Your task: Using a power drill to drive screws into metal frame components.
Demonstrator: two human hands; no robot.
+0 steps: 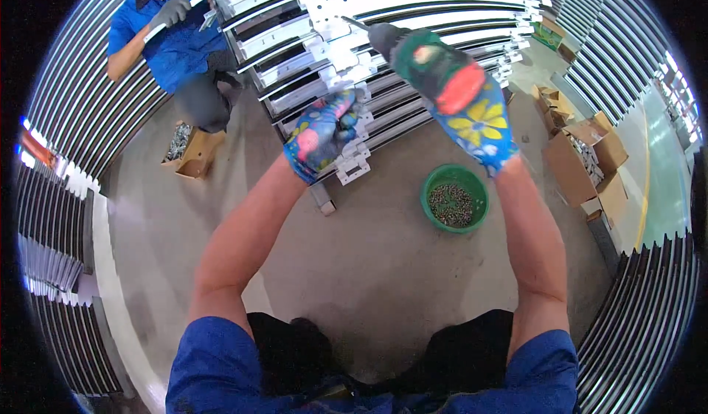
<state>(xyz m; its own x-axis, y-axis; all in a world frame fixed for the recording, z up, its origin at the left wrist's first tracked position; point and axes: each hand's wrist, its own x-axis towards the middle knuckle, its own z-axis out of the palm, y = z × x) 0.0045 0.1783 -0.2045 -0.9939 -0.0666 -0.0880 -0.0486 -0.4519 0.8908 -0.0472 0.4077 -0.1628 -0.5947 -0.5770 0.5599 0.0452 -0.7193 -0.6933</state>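
My right hand (479, 122), in a blue flowered glove, grips a green, black and red power drill (424, 63). The drill's bit points up and left, over the silver hinge brackets (335, 49) that run in a row across long metal rails (435, 2). My left hand (322, 135), in a matching glove, is at the near end of that row with its fingers curled. Whatever is within them is hidden. Close beside it, a hinge bracket (352, 164) hangs at the rails' near edge.
A green bowl (455, 228) of small screws stands on the floor below the drill. Cardboard boxes of metal parts (571, 167) are at right, another box (199, 156) at left. A co-worker in blue (188, 52) works at the rails' far left. Stacked rails (96, 67) surround the area.
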